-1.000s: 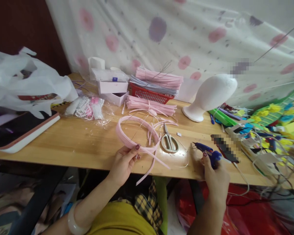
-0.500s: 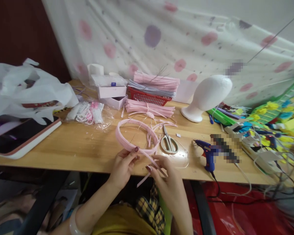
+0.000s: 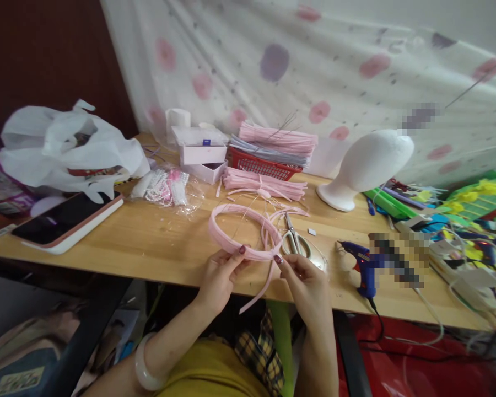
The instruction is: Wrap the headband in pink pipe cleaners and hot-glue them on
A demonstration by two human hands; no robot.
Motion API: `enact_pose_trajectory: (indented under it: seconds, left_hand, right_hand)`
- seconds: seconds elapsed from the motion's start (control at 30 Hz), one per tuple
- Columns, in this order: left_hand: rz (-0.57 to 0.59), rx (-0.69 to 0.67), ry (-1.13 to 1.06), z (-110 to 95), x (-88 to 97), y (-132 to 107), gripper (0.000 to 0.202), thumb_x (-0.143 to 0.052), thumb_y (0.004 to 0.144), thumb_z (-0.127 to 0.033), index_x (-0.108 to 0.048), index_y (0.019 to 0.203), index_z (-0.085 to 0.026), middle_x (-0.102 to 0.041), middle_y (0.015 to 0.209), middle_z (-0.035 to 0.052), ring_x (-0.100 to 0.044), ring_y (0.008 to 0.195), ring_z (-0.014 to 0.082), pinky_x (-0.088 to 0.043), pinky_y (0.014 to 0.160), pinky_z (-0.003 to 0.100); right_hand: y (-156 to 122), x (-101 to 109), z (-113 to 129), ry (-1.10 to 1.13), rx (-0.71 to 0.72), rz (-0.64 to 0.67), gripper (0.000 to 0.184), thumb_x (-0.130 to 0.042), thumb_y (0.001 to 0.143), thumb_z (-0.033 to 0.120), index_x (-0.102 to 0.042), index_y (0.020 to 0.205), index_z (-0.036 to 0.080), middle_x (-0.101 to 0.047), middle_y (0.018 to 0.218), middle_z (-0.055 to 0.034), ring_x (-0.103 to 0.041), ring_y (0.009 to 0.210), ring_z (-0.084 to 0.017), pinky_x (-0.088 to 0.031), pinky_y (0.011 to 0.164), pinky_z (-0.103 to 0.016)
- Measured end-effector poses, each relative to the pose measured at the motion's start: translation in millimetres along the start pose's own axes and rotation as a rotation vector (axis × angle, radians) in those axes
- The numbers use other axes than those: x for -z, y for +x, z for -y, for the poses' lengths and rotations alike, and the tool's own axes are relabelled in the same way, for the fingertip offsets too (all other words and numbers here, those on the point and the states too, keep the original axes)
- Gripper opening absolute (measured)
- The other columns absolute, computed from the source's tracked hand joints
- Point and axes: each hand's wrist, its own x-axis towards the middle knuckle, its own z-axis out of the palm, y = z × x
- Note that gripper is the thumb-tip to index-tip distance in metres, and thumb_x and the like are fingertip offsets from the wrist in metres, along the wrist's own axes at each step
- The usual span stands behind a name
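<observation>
A hoop of pink fabric-covered strips [image 3: 218, 232] is held up over the table's front edge. My left hand [image 3: 219, 280] pinches its near rim between thumb and fingers. To the right, my right hand [image 3: 305, 280] is closed on the hoop's near right side, its thumb pressed where the strips meet. One loose strip end [image 3: 259, 295] hangs down between the hands. Behind the hoop's right side lie scissors with pale handles [image 3: 291, 237], partly hidden by the hoop and my right hand. More pink strips with thin wires [image 3: 295, 210] lie just beyond.
A blue glue gun [image 3: 366, 267] sits at right, near a white foam head [image 3: 372, 160]. Behind are a pink strip bundle [image 3: 264, 184], a red basket [image 3: 264, 164] and white boxes [image 3: 202, 153]. Bagged beads [image 3: 167, 187], a phone-like device [image 3: 66, 220] and a plastic bag [image 3: 70, 149] occupy the left.
My right hand has moved from the loose strip below up to the hoop's rim. The strip end now hangs free in a curve. The view has swung left.
</observation>
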Motion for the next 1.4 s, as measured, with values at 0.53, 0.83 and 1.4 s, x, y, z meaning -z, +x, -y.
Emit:
enact_pose_trajectory:
  seconds: [0.53, 0.83, 1.4]
  left_hand:
    - [-0.005, 0.0, 0.003, -2, -2.3, 0, 0.032, -0.095, 0.049, -0.029, -0.077, 0.068, -0.011, -0.075, 0.069, 0.0042, -0.064, 0.063, 0.0097, -0.055, 0.06, 0.018]
    - [0.013, 0.045, -0.039, -5, 2.4, 2, 0.035, -0.094, 0.051, -0.029, -0.078, 0.075, -0.01, -0.073, 0.068, 0.0026, -0.06, 0.056, 0.0059, -0.052, 0.054, 0.014]
    - [-0.156, 0.368, -0.396, -24, 6.3, 12, 0.022, -0.061, 0.088, -0.003, -0.07, 0.071, -0.014, -0.072, 0.064, 0.0, -0.065, 0.05, 0.0076, -0.046, 0.038, 0.013]
  right_hand:
    - [33, 10, -24, -0.122, 0.072, -0.072, 0.031, -0.065, 0.084, 0.05, -0.068, 0.081, 0.019, -0.069, 0.078, -0.0044, -0.061, 0.069, -0.019, -0.048, 0.069, -0.032]
    - [32, 6, -29, 0.047, 0.109, -0.071, 0.044, -0.065, 0.085, 0.048, -0.062, 0.119, 0.019, -0.065, 0.081, -0.0019, -0.062, 0.072, -0.017, -0.053, 0.067, -0.031]
    - [9, 22, 7, -0.093, 0.406, 0.11, 0.015, -0.058, 0.092, 0.027, -0.062, 0.079, 0.022, -0.058, 0.075, -0.0003, -0.054, 0.072, -0.017, -0.041, 0.066, -0.029]
